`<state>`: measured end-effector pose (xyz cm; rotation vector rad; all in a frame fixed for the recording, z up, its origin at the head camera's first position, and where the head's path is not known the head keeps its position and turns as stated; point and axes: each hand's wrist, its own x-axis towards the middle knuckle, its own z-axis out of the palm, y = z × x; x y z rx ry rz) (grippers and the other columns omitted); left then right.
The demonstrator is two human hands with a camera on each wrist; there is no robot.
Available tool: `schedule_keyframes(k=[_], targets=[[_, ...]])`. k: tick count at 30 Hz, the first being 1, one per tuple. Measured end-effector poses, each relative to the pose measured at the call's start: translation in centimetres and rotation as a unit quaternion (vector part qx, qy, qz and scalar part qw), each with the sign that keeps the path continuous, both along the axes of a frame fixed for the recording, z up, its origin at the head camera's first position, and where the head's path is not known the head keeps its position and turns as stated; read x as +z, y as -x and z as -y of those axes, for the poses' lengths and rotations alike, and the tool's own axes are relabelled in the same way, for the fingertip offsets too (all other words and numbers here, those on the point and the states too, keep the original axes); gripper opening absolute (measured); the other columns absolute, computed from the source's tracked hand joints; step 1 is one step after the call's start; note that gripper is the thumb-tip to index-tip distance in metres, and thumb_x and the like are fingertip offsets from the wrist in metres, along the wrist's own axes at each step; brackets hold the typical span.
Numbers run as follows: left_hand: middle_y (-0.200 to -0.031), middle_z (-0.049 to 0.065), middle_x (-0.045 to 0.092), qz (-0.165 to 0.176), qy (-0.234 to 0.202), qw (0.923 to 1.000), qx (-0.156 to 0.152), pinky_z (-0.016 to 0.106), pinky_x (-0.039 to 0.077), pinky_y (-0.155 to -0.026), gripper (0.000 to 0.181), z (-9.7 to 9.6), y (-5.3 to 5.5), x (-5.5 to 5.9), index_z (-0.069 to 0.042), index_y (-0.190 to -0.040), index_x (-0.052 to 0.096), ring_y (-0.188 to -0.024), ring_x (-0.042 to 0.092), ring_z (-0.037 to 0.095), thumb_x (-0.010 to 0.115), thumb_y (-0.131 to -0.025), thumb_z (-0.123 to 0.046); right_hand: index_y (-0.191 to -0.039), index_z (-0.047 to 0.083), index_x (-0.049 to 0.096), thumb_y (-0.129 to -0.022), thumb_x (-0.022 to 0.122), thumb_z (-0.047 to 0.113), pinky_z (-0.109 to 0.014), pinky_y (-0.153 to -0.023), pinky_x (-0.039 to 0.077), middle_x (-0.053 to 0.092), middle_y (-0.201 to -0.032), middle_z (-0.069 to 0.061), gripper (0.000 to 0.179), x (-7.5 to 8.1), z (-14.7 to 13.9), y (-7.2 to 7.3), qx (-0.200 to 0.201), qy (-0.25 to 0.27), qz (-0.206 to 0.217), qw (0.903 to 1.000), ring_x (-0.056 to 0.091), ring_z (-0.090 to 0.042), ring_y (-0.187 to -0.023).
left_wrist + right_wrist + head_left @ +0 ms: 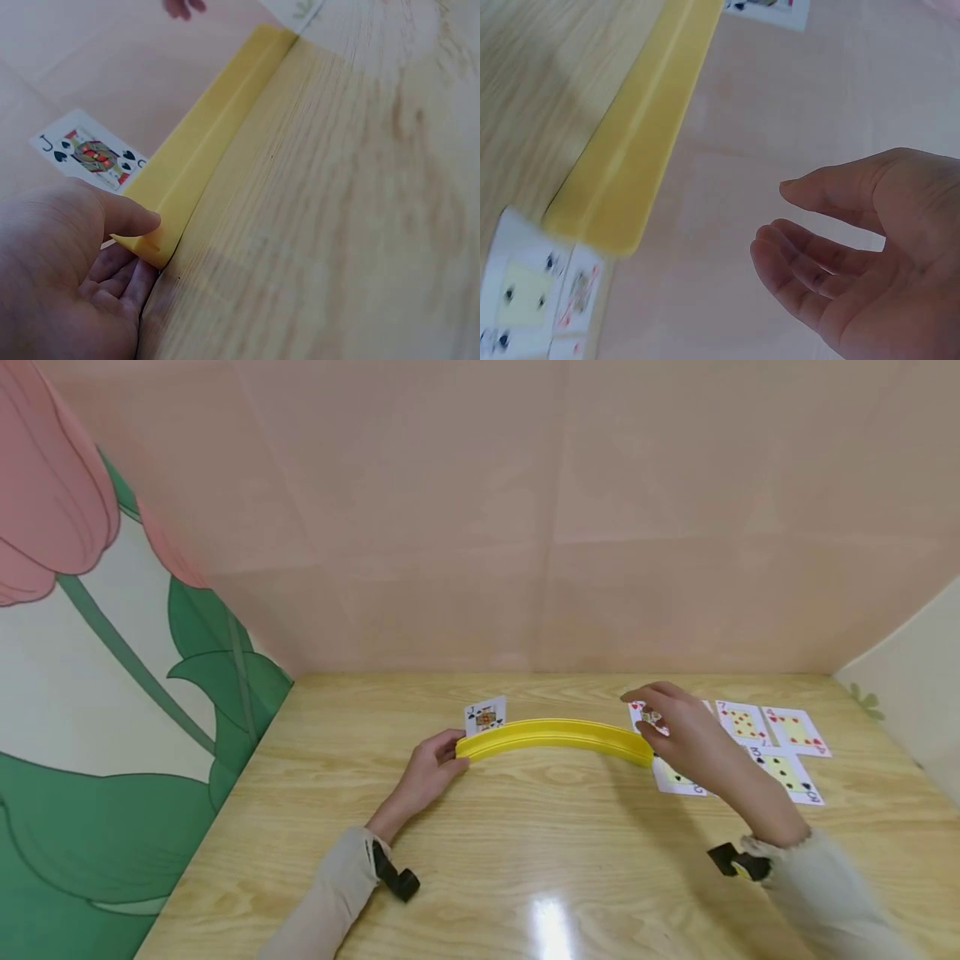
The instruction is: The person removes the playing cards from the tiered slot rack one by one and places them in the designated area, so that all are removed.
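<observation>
A curved yellow card holder (555, 732) stands on the table, with a jack of spades (486, 717) upright in it near its left end. My left hand (422, 775) pinches that end, thumb on the front face and fingers behind and beneath, as the left wrist view shows. My right hand (686, 731) hovers over the holder's right end and the cards there. Its thumb and fingers are apart and relaxed, with nothing between them in the right wrist view. Below it lies a red face card (637, 704), partly hidden by the hand, and a spade card (677, 779).
Several playing cards lie face up in two rows at the right, among them a seven of diamonds (742, 724), a red heart card (795, 732) and a spade card (791, 777). A pink backdrop (420, 527) rises behind the wooden table (517, 835).
</observation>
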<state>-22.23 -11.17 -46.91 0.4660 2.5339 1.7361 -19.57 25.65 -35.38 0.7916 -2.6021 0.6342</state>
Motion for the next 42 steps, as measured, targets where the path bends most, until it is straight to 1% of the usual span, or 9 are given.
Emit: schedule_keyframes(k=[9,17,26,27,28,32,36,39,42], targets=[[-0.127,0.014,0.064,0.004,-0.008,0.9999,0.005,0.039,0.052,-0.098,0.036,0.1,0.0,0.0,-0.003,-0.129,0.062,-0.115,0.061,0.025,0.066,-0.093,0.000,-0.121,0.002,0.064,-0.087,0.068,-0.007,-0.044,-0.074,0.060,0.060,-0.120,-0.018,0.035,0.7,4.7,1.2,0.020,0.007,0.032,0.9993,0.066,-0.033,-0.093],[-0.129,0.015,0.062,0.005,-0.006,1.0000,0.001,0.032,0.052,-0.098,0.037,-0.3,-0.2,0.3,0.000,-0.130,0.060,-0.117,0.061,0.025,0.065,-0.093,0.003,-0.122,0.003,0.065,-0.090,0.067,-0.005,-0.043,-0.077,0.059,0.062,-0.122,-0.016,0.033,1.3,8.5,2.0,0.040,0.012,0.050,0.9979,0.064,-0.032,-0.099],[-0.131,0.018,0.061,0.004,-0.014,0.9999,-0.004,0.039,0.050,-0.101,0.039,-0.6,-0.3,0.6,0.001,-0.132,0.059,-0.120,0.059,0.028,0.064,-0.093,0.002,-0.123,0.004,0.065,-0.091,0.067,-0.002,-0.043,-0.080,0.058,0.062,-0.122,-0.013,0.033,2.2,11.8,2.6,0.059,0.034,0.063,0.9957,0.063,-0.031,-0.102],[-0.132,0.019,0.060,0.005,-0.015,0.9999,-0.007,0.041,0.050,-0.101,0.039,-0.7,-0.3,0.7,0.002,-0.132,0.059,-0.120,0.059,0.030,0.064,-0.094,0.003,-0.123,0.004,0.065,-0.091,0.068,-0.002,-0.043,-0.080,0.058,0.062,-0.122,-0.013,0.033,2.3,12.1,2.6,0.060,0.038,0.065,0.9954,0.063,-0.031,-0.101],[-0.131,0.021,0.060,0.004,-0.016,0.9998,-0.010,0.043,0.050,-0.101,0.039,-0.8,-0.5,1.1,0.003,-0.132,0.058,-0.120,0.059,0.032,0.063,-0.094,0.004,-0.123,0.004,0.065,-0.091,0.068,-0.002,-0.043,-0.080,0.058,0.062,-0.122,-0.014,0.033,2.3,12.4,2.7,0.061,0.040,0.067,0.9951,0.062,-0.031,-0.101],[-0.130,0.022,0.060,0.002,-0.022,0.9997,-0.012,0.047,0.050,-0.101,0.038,-0.7,-0.3,1.2,0.004,-0.131,0.058,-0.119,0.059,0.034,0.062,-0.094,0.005,-0.124,0.004,0.065,-0.091,0.067,-0.001,-0.041,-0.082,0.058,0.059,-0.126,-0.014,0.033,1.4,13.5,3.2,0.065,0.058,0.089,0.9922,0.060,-0.030,-0.105],[-0.128,0.016,0.063,-0.001,-0.019,0.9998,-0.007,0.040,0.051,-0.101,0.036,-0.7,-0.2,0.6,-0.001,-0.128,0.062,-0.117,0.061,0.028,0.064,-0.093,0.004,-0.127,0.003,0.062,-0.092,0.067,0.000,-0.043,-0.086,0.058,0.056,-0.130,-0.015,0.036,-0.2,14.4,3.6,0.062,0.079,0.115,0.9882,0.059,-0.030,-0.109],[-0.127,0.015,0.063,-0.005,-0.015,0.9998,-0.009,0.037,0.051,-0.100,0.036,-0.7,-0.2,0.6,0.000,-0.127,0.062,-0.117,0.061,0.026,0.065,-0.092,0.004,-0.128,0.002,0.061,-0.092,0.066,-0.002,-0.043,-0.086,0.058,0.059,-0.129,-0.015,0.037,-1.1,14.5,3.8,0.063,0.098,0.123,0.9855,0.060,-0.029,-0.108],[-0.127,0.016,0.063,-0.012,-0.016,0.9997,-0.010,0.036,0.051,-0.100,0.036,-0.7,-0.1,0.5,0.001,-0.128,0.062,-0.118,0.061,0.026,0.064,-0.092,0.004,-0.125,0.001,0.061,-0.093,0.064,-0.003,-0.041,-0.082,0.058,0.064,-0.122,-0.014,0.033,-1.6,14.4,4.1,0.070,0.128,0.128,0.9810,0.063,-0.026,-0.103]])
